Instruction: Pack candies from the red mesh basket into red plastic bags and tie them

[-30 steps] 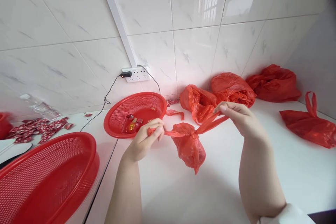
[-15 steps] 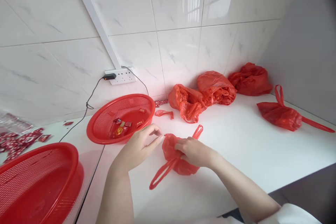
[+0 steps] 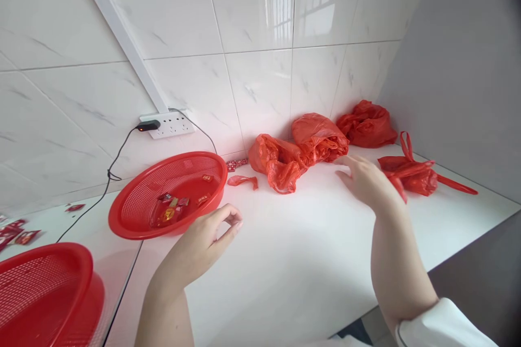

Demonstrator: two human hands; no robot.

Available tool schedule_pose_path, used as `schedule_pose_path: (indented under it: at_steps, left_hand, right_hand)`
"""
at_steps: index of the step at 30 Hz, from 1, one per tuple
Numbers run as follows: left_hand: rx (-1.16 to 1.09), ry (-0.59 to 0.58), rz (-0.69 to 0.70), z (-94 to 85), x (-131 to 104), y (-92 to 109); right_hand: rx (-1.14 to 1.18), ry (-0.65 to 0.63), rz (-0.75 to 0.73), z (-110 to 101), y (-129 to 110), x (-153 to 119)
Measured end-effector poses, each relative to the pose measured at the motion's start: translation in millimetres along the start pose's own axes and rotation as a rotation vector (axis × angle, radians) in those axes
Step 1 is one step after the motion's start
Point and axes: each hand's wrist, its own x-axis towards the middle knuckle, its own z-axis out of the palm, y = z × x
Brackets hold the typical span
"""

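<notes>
My left hand point(image 3: 209, 236) hovers over the white table, in front of a red mesh basket point(image 3: 222, 187) with several small wrapped packets point(image 3: 173, 209) inside. Its fingers are loosely curled, with nothing in them. Farther right, my right hand point(image 3: 362, 181) is open, fingers stretched to the left and thumb apart. Just behind its wrist shows part of a red plastic bag point(image 3: 398, 183), mostly hidden by the hand. That bag lies against another red plastic bag point(image 3: 419, 179) with a loop handle standing up.
Crumpled red bags point(image 3: 319, 138) line the tiled wall, with another red bag point(image 3: 368, 124) in the corner. A torn red scrap point(image 3: 243, 180) lies near the basket. A second red basket point(image 3: 87, 271) stands at lower left. A black cable point(image 3: 106, 195) runs from the power strip point(image 3: 175, 124).
The small red bag has gone from the middle of the table to the right, beside the other bag. My right hand moved right and let go; my left hand stayed near the basket.
</notes>
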Motion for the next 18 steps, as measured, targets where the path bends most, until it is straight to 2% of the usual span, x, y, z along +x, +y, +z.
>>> schedule_pose_path:
  at_steps: [2, 4, 7, 10, 14, 18]
  left_hand:
    - [0.003, -0.002, -0.014, 0.4, -1, 1]
    - [-0.002, -0.005, -0.02, 1.0, -2, 2]
    - [-0.01, -0.016, -0.017, 2.0, -3, 4]
    - [-0.022, -0.027, -0.023, 2.8, -3, 4]
    - [-0.043, -0.019, -0.024, 4.0, 0, 1]
    - [-0.028, -0.019, -0.042, 4.6, 1, 0]
  right_hand:
    - [0.135, -0.09, -0.114, 16, -16, 12]
    - [0.202, -0.195, -0.167, 40, -32, 29]
    - [0.16, -0.248, -0.138, 79, -51, 54]
    - [0.089, -0.288, -0.094, 110, -57, 67]
    - [0.03, -0.393, -0.071, 127, -54, 67]
    - [-0.017, -0.39, -0.019, 127, -53, 64]
